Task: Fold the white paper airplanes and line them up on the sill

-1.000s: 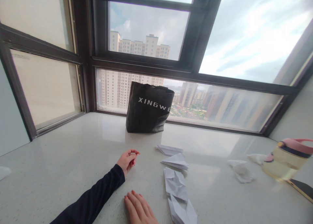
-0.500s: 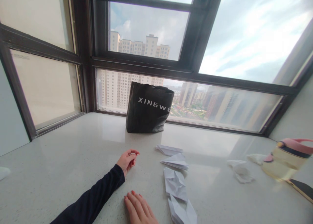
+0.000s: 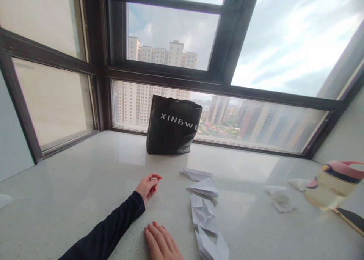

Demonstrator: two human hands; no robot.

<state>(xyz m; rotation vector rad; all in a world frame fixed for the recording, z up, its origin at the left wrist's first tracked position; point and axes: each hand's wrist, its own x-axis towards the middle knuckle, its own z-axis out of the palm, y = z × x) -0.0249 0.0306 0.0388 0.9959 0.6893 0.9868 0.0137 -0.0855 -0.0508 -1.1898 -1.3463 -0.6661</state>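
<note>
My left hand [image 3: 148,188] rests on its side on the pale speckled counter [image 3: 113,154], fingers loosely curled together with nothing seen in them. Nearer to me, my right hand [image 3: 162,243] lies palm down with its fingers stretched out on the surface. Just right of my hands, several folded white papers form a column: a narrow one [image 3: 197,174] at the top, a pointed one [image 3: 204,187] below it, then a square one [image 3: 204,213], and a piece with raised flaps [image 3: 212,245] closest to me. Neither hand touches the papers.
A black bag [image 3: 173,127] stands upright by the window. To the right are crumpled tissues [image 3: 281,200], a pale bottle with a pink lid [image 3: 331,184] and a dark phone [image 3: 351,218]. Something white [image 3: 4,200] lies at the left edge.
</note>
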